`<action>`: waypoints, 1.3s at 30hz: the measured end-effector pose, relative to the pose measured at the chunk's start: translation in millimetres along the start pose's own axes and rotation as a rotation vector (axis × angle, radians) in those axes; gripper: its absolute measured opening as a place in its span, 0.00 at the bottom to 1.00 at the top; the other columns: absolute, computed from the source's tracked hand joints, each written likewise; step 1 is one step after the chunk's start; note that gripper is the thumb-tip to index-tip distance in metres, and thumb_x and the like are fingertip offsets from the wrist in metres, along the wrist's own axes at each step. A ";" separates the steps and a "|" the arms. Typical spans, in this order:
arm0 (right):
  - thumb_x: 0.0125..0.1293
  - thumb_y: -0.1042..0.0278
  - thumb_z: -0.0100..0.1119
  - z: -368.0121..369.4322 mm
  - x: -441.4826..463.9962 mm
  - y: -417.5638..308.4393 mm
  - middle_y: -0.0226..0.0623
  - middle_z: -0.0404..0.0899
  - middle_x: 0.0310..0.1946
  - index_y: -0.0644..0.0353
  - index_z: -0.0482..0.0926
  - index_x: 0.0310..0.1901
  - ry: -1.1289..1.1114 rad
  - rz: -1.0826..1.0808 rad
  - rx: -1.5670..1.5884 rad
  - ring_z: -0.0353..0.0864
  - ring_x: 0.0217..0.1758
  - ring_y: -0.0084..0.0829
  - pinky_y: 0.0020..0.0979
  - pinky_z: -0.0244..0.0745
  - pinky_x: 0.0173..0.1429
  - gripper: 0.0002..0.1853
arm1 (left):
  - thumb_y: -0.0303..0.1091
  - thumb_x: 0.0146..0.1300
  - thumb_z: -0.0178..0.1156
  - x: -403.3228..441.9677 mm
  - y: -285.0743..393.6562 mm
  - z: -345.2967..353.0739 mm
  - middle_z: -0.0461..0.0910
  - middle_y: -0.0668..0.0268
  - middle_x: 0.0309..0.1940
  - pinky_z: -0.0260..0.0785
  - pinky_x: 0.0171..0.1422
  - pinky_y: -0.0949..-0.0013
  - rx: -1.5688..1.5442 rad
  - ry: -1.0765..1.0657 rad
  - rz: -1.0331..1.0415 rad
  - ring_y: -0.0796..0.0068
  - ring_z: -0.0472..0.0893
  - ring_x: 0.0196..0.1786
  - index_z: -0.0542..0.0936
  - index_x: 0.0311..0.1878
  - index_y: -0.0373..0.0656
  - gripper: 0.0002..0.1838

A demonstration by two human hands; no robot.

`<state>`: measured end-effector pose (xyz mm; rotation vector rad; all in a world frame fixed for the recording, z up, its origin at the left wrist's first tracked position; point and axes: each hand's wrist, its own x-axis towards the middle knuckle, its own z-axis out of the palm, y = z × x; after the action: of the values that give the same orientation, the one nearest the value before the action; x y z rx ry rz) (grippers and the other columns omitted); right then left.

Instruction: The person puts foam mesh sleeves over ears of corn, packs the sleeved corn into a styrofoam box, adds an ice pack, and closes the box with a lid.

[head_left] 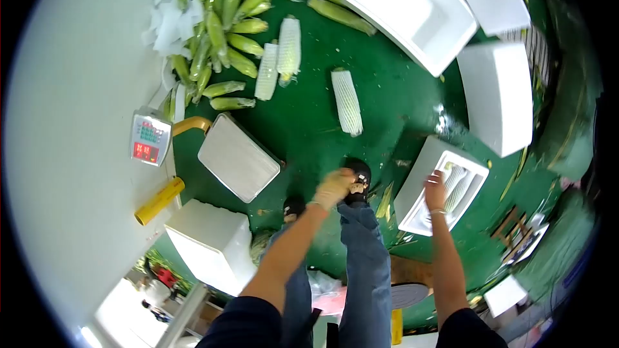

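Note:
My left hand [335, 188] hangs above my dark shoe [358, 173], its fingers too blurred to show whether they are apart. My right hand [435, 192] reaches over the near-left rim of a small white foam box [412, 193]. Its fingers are curled, and whatever they hold is hidden. Beside them, inside the box, lie ears of corn in white foam netting [459, 187]. A single netted ear of corn [347, 103] lies on the green floor in front of my feet. Two more netted ears [289, 48] lie farther off, next to the heap of corn.
Green-husked corn [216, 26] in clear wrap is heaped at the upper left. A scale platform [237, 158] and its display [151, 138] stand at left, near a yellow tube [159, 201]. Large foam boxes [412, 13] fill the upper right; another foam box [213, 241] stands lower left.

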<state>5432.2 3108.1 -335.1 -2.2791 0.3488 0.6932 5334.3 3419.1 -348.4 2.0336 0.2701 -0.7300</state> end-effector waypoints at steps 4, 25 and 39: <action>0.54 0.72 0.54 110.2 41.7 -167.3 0.48 0.79 0.31 0.60 0.70 0.46 -0.354 -0.280 -0.107 0.79 0.38 0.48 0.41 0.74 0.41 0.16 | 0.30 0.53 0.48 -23.7 -119.0 -115.8 0.78 0.56 0.32 0.72 0.46 0.61 0.459 0.091 -0.079 0.56 0.79 0.42 0.77 0.29 0.42 0.08; 0.51 0.72 0.56 315.6 211.4 -595.1 0.36 0.72 0.40 0.44 0.63 0.61 -0.039 -1.849 -1.069 0.76 0.37 0.34 0.36 0.75 0.32 0.32 | 0.40 0.34 0.68 193.9 -174.9 -230.3 0.76 0.49 0.37 0.70 0.48 0.55 -0.138 0.775 -0.306 0.49 0.76 0.42 0.71 0.41 0.37 0.28; 0.63 0.68 0.57 361.6 183.2 -385.6 0.24 0.74 0.37 0.56 0.73 0.40 -1.286 -0.075 0.656 0.74 0.40 0.20 0.24 0.70 0.46 0.06 | 0.32 0.68 0.44 137.2 -184.2 -229.5 0.73 0.57 0.54 0.66 0.57 0.68 -0.772 1.032 0.316 0.63 0.74 0.55 0.71 0.57 0.37 0.17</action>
<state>5612.2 3627.4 -439.7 -0.9219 -0.1362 1.5352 5449.2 3697.9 -468.7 1.4616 0.6670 0.6119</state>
